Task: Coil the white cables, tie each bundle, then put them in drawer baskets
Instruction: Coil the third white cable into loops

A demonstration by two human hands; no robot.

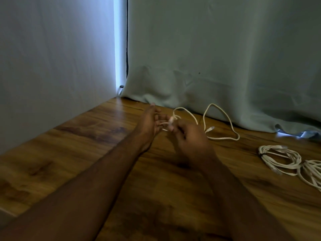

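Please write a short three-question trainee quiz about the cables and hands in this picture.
1. True or false: the coiled bundle at the right already has a dark tie around it.
2. Which hand pinches the loose white cable? A) left hand B) right hand C) neither
3. Fill in: the loose cable's far loops lie on the wooden ____, before the curtain.

Key
1. True; a dark band shows at the bundle's left side.
2. B; the left hand's fingers are spread straight beside the cable.
3. table
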